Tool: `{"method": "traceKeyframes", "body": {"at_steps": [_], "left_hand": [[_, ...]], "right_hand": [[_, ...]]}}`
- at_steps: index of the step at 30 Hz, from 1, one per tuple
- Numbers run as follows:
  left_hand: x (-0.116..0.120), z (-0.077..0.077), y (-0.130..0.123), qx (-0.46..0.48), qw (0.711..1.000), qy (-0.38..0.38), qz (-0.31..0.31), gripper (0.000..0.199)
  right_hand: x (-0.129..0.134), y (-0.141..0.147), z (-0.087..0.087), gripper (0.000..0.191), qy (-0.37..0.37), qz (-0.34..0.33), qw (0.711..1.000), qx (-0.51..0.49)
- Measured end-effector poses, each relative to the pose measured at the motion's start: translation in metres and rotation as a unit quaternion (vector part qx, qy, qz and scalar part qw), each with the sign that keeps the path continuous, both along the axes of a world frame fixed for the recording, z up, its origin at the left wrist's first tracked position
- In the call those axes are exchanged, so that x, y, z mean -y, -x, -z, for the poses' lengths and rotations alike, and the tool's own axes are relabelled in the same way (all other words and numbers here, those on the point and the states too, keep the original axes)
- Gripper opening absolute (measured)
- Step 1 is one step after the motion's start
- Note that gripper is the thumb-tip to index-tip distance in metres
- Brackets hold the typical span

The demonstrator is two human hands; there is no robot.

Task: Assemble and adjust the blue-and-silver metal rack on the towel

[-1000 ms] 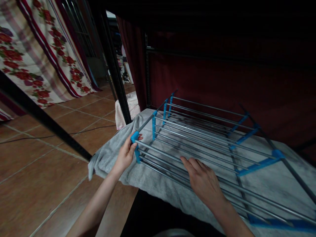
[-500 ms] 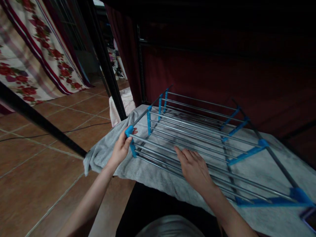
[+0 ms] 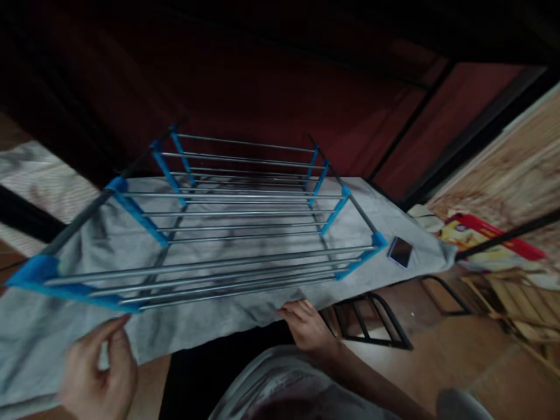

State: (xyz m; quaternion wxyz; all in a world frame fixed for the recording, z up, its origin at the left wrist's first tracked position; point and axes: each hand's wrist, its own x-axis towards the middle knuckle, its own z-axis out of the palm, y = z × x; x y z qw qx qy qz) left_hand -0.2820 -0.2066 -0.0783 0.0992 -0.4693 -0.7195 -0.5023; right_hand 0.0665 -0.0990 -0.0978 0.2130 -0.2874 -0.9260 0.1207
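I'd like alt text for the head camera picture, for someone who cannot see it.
A folding drying rack with metal rods and blue plastic joints lies on a grey towel. The person's right hand touches the towel's near edge, while the left hand hangs open, blurred, just below the rack's left corner. A phone lies on the towel near the rack's right corner.

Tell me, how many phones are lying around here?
1. The phone lies on the grey cloth, just beyond the right end of the drying rack. Others could be hidden in the dark or blurred areas.
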Motion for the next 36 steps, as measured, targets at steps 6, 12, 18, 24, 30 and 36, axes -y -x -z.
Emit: {"method": "traceKeyframes", "body": {"at_steps": [6,12,18,24,30,36], "left_hand": [[-0.045,0.057,-0.080,-0.220,0.908,0.140,0.327,0.039],[-0.104,0.075,-0.135,-0.270,0.864,0.231,0.356,0.041],[-0.141,0.081,-0.154,-0.243,0.821,0.361,0.370,0.042],[-0.154,0.073,-0.152,-0.219,0.809,0.386,0.385,0.042],[-0.154,0.069,-0.151,-0.200,0.806,0.390,0.398,0.042],[-0.153,0.067,-0.148,-0.183,0.817,0.368,0.405,0.041]], "right_hand": [[-0.022,-0.078,0.057,0.027,0.088,0.246,0.962,-0.082],[-0.060,-0.124,0.069,0.032,0.095,0.422,0.884,-0.176],[-0.084,-0.131,0.072,0.023,0.130,0.380,0.904,-0.147],[-0.090,-0.125,0.074,0.025,0.151,0.374,0.898,-0.173],[-0.095,-0.121,0.073,0.019,0.142,0.401,0.888,-0.173],[-0.095,-0.119,0.075,0.018,0.142,0.412,0.887,-0.152]]}}
